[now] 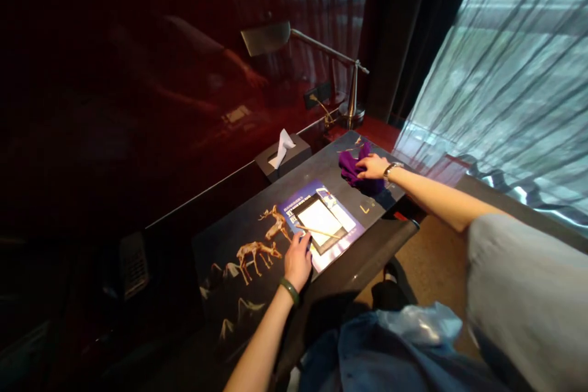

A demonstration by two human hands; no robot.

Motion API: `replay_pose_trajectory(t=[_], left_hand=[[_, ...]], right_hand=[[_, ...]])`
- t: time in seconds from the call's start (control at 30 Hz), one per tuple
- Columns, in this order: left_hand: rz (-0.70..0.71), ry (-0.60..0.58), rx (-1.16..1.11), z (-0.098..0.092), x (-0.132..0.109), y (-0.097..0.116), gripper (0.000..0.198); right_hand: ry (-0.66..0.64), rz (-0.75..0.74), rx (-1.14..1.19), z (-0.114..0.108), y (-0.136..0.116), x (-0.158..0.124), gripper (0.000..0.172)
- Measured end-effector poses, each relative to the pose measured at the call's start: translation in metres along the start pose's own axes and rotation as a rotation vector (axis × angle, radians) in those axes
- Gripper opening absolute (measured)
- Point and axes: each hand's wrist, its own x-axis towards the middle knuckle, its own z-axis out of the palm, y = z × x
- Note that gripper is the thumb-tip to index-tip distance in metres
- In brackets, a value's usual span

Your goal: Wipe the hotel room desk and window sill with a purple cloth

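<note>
My right hand [373,166] lies flat on a purple cloth [353,168] at the far right end of a dark desk mat [239,245] printed with golden deer. Its fingers are stretched over the cloth and press it onto the mat. My left hand [298,259] rests on the near edge of a purple brochure [342,233], fingers down and slightly apart. On the brochure lies a dark-framed white notepad [319,220] with a pencil [319,232] across it, just beyond my left fingertips. A green bangle circles my left wrist, a watch my right.
A dark tissue box [287,159] with a white tissue sticking up stands behind the mat. A brass desk lamp [351,107] is at the back right beside a wall socket. A glossy red wall rises behind the desk. Sheer curtains hang on the right. A chair back is below the desk.
</note>
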Motion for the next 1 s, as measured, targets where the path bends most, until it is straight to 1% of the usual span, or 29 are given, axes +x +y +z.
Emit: replay_pose_trajectory(t=[0.07,0.13,0.17,0.2,0.27,0.3,0.33,0.37,0.4,0.43,0.47,0.5,0.53,0.57,0.6,0.63,0.67,0.7,0.77,0.87,0.93,1.0], left_hand=[[0.016,-0.057,0.028,0.014,0.033,0.027,0.045],[0.02,-0.1,0.04,0.027,0.058,0.039,0.033],[0.01,-0.113,0.032,0.033,0.067,0.041,0.029],[-0.013,-0.119,0.017,0.037,0.073,0.042,0.027],[-0.08,-0.108,-0.018,0.044,0.082,0.044,0.025],[-0.119,-0.095,-0.035,0.046,0.084,0.045,0.024],[-0.158,-0.08,-0.05,0.047,0.086,0.047,0.023],[-0.199,-0.061,-0.064,0.048,0.088,0.05,0.022],[-0.238,-0.039,-0.076,0.049,0.09,0.052,0.022],[-0.272,-0.013,-0.087,0.05,0.091,0.055,0.022],[-0.303,0.017,-0.097,0.051,0.092,0.058,0.022],[-0.329,0.048,-0.105,0.053,0.093,0.06,0.022],[-0.352,0.081,-0.111,0.054,0.093,0.062,0.023],[-0.368,0.111,-0.117,0.056,0.093,0.063,0.024],[-0.38,0.137,-0.123,0.058,0.092,0.064,0.024],[-0.387,0.158,-0.128,0.06,0.091,0.065,0.025],[-0.392,0.175,-0.135,0.063,0.09,0.065,0.026],[-0.394,0.187,-0.143,0.064,0.089,0.066,0.027],[-0.396,0.203,-0.159,0.065,0.087,0.065,0.03],[-0.39,0.235,-0.21,0.06,0.083,0.064,0.041],[-0.368,0.28,-0.269,0.058,0.079,0.06,0.047],[-0.36,0.299,-0.27,0.063,0.074,0.051,0.051]], right_hand=[[-0.057,0.024,-0.033,0.028,0.023,0.018,0.058],[-0.087,-0.032,-0.053,0.056,0.042,0.023,0.061],[-0.111,-0.112,-0.055,0.07,0.052,0.017,0.059],[-0.145,-0.24,-0.049,0.082,0.065,0.007,0.056],[-0.233,-0.566,-0.016,0.098,0.1,-0.023,0.055],[-0.273,-0.721,0.005,0.102,0.122,-0.038,0.057],[-0.294,-0.817,0.018,0.102,0.146,-0.048,0.061],[-0.293,-0.858,0.021,0.1,0.172,-0.051,0.064],[-0.274,-0.844,0.014,0.097,0.197,-0.045,0.065],[-0.233,-0.797,0.0,0.092,0.219,-0.031,0.064],[-0.18,-0.718,-0.018,0.087,0.236,-0.009,0.061],[-0.119,-0.613,-0.039,0.082,0.246,0.018,0.055],[-0.055,-0.496,-0.057,0.079,0.248,0.047,0.05],[0.006,-0.385,-0.071,0.077,0.244,0.075,0.046],[0.058,-0.288,-0.08,0.077,0.232,0.1,0.046],[0.094,-0.222,-0.084,0.078,0.216,0.12,0.049],[0.111,-0.199,-0.085,0.081,0.195,0.135,0.052],[0.113,-0.215,-0.084,0.084,0.171,0.145,0.056],[0.036,-0.319,-0.052,0.09,0.119,0.153,0.058],[-0.122,-0.498,0.033,0.09,0.032,0.153,0.057],[-0.146,-0.613,0.095,0.09,-0.033,0.153,0.058],[-0.115,-0.789,0.154,0.097,-0.103,0.154,0.057]])
